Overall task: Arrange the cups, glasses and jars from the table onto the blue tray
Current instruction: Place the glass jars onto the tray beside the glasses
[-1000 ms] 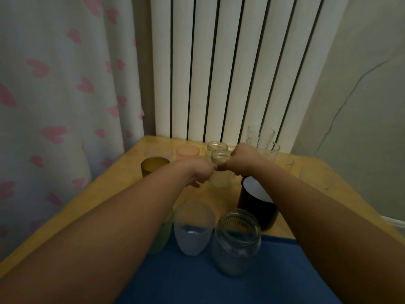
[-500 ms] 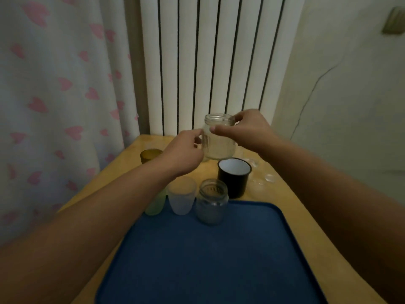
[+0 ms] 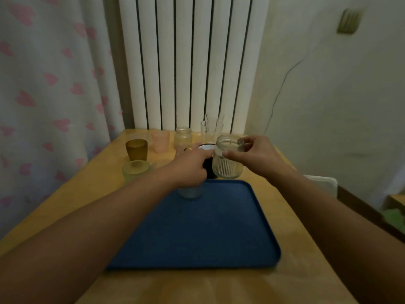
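My right hand [image 3: 256,157] grips a ribbed glass jar [image 3: 228,165] by its neck, just above the far edge of the blue tray [image 3: 219,229]. Fingertips of my left hand [image 3: 190,166] press against the jar's left side. Under my left hand a frosted jar [image 3: 189,192] stands on the tray's far edge, mostly hidden. A black mug [image 3: 206,148] with a white inside sits behind the hands. On the table stand a green frosted cup [image 3: 135,170], an amber cup [image 3: 136,149], a pink cup [image 3: 160,141], a small jar [image 3: 183,137] and clear glasses [image 3: 211,128].
The wooden table [image 3: 92,194] ends at a white radiator [image 3: 190,62] at the back. A curtain with pink hearts [image 3: 54,84] hangs on the left. A white object [image 3: 322,183] lies past the table's right edge, by the wall.
The ribbed jar has come down from chest height and toward me, to the tray's far edge, with both hands. The view has tilted, so more of the tray shows.
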